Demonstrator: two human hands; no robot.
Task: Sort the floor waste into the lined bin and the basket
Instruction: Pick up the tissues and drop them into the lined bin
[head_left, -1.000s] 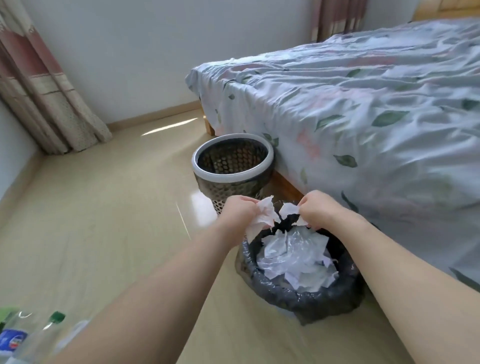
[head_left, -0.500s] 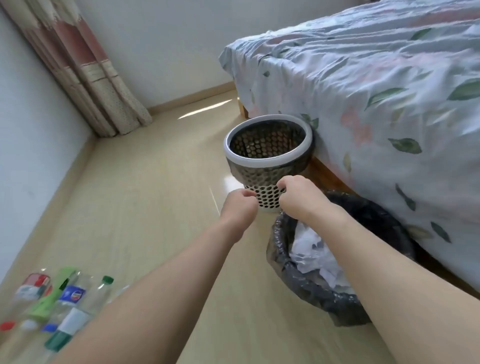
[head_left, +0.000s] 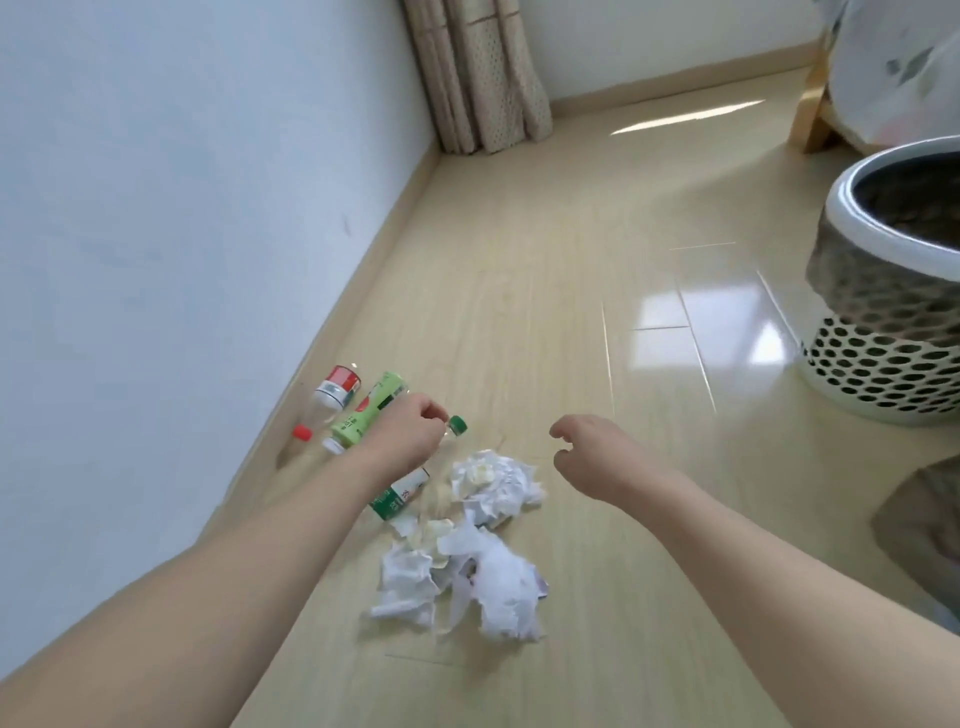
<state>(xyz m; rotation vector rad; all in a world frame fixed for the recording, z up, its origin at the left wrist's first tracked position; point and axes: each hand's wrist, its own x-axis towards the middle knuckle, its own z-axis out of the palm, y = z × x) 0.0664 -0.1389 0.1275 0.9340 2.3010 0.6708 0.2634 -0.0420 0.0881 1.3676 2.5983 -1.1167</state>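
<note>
Left hand (head_left: 402, 434) curled over clear bottle (head_left: 415, 480), grasp unclear | right hand (head_left: 597, 457) loosely open, empty | bottle probably light, slick: grip neck near green cap (head_left: 457, 424)

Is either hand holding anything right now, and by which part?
Left hand has its grip at the neck of the green-capped bottle, just below the cap. Right hand holds nothing.

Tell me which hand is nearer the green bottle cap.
Left. The left hand sits right beside the green bottle cap, fingers almost on it; the right hand hovers apart, off to the cap's right.
</note>
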